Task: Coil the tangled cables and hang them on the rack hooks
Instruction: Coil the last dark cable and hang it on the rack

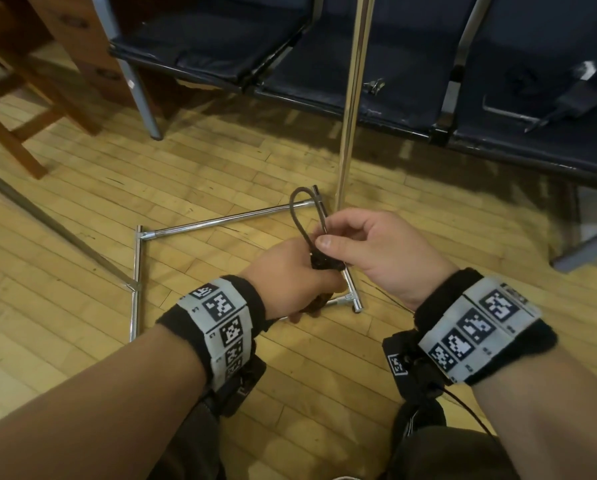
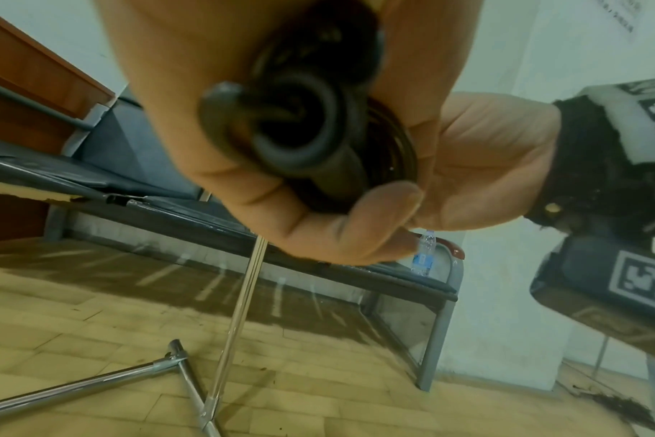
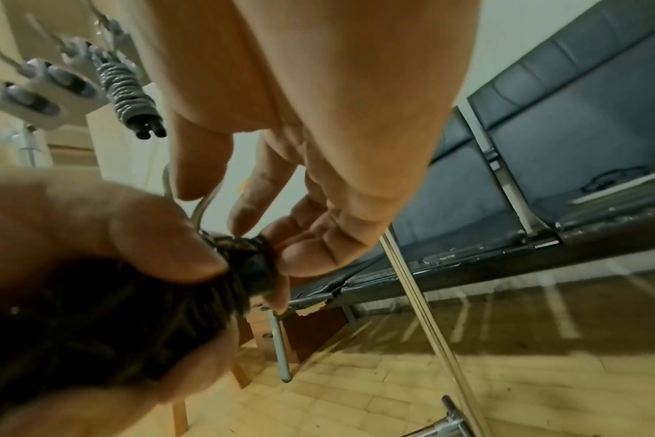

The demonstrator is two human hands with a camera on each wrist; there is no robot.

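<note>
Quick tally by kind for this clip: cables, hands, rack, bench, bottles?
Black cable bundle: 1, gripped by left hand, its loop pinched by right hand
Hands: 2
Chrome rack: 1
Dark bench: 1
Water bottle: 1
Total: 6

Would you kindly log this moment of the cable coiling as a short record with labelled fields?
left hand: left hand grips the coiled black cable in its fist
right hand: right hand pinches the cable's free loop above the coil
rack: chrome rack pole upright on its floor base, just beyond the hands
already hung: grey coiled cable hangs in the right wrist view
behind: dark bench seats
floor: wooden floor
</note>
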